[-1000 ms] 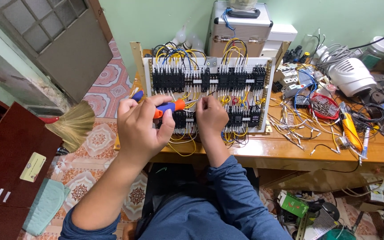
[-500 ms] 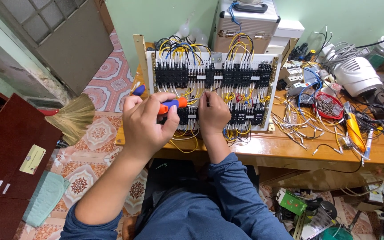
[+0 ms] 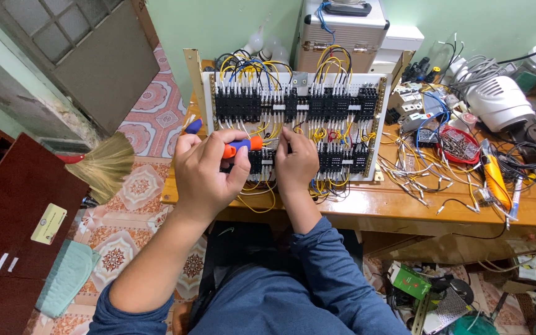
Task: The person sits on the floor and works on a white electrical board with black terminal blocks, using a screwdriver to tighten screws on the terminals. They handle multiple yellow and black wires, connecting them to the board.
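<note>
Orange and blue in the fist: clenching the orange-and-blue plastic-handled screwdriver (image 3: 243, 147) in the left hand (image 3: 209, 177), fingers wrapped fully shut round the handle, thumb pressing along it. Pointing the shaft sideways, toward the right hand (image 3: 296, 164), probably so as to bring the tip to a terminal screw just under those fingers; tip itself hidden behind the knuckles.

Resting the right hand against the white upright wiring panel (image 3: 293, 87), fingers bent down onto the lower row of black terminal blocks (image 3: 342, 158), seemingly steadying a wire or a block for the driver. Not managing to tell whether those fingers are pinching anything or only pressing, since the fingertips are out of sight.

Working with both hands close together, nearly touching, low on the panel. Leaning the panel back on the varnished wooden workbench (image 3: 367, 208), likely so as to face the terminals toward the eyes. Looping yellow wires (image 3: 259, 201) out below the hands, over the bench edge.

Leaving a second blue-handled tool (image 3: 193, 126) just beyond the left hand, within easy reach. Keeping a round red tray of small screws (image 3: 457, 146) and an orange-bodied hand tool (image 3: 494, 177) well out past the right hand, among loose wire offcuts. Standing a straw broom (image 3: 103, 164) off to the far side of the left hand, away from the bench work.
</note>
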